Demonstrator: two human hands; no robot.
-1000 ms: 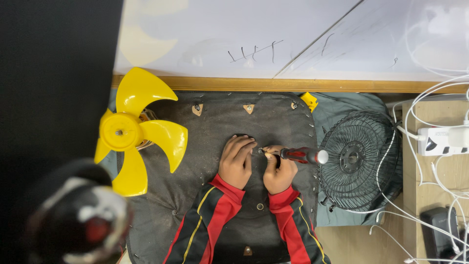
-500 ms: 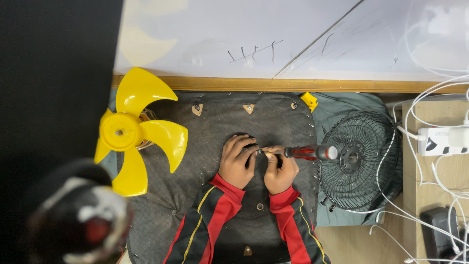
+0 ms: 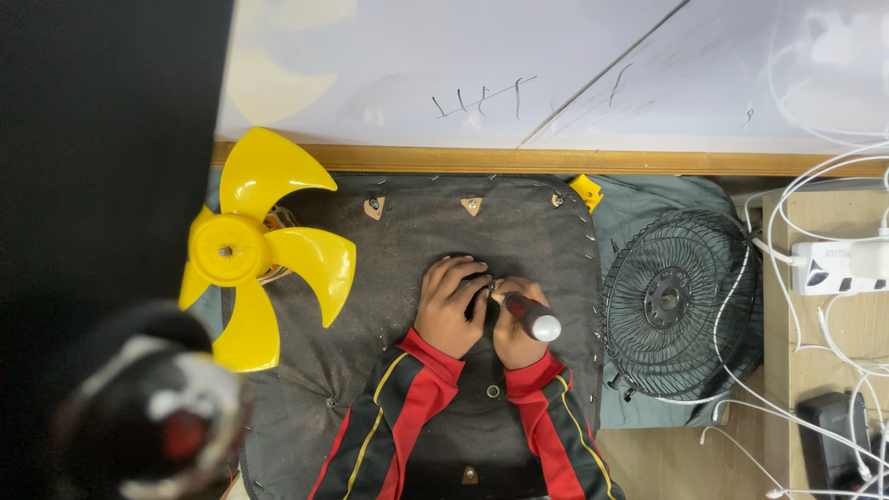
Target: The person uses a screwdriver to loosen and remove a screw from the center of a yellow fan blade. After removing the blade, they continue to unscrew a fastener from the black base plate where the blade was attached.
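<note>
Your right hand (image 3: 515, 326) is clamped on a red-handled screwdriver (image 3: 528, 315), touching your left hand (image 3: 451, 304), which cups a small dark part at the dark cushion's (image 3: 389, 250) middle.

Both hands meet at centre: left hand (image 3: 451, 306) curled, fingers toward 1 o'clock; right hand (image 3: 516, 324) fisted; forearms enter from 6 o'clock.
</note>
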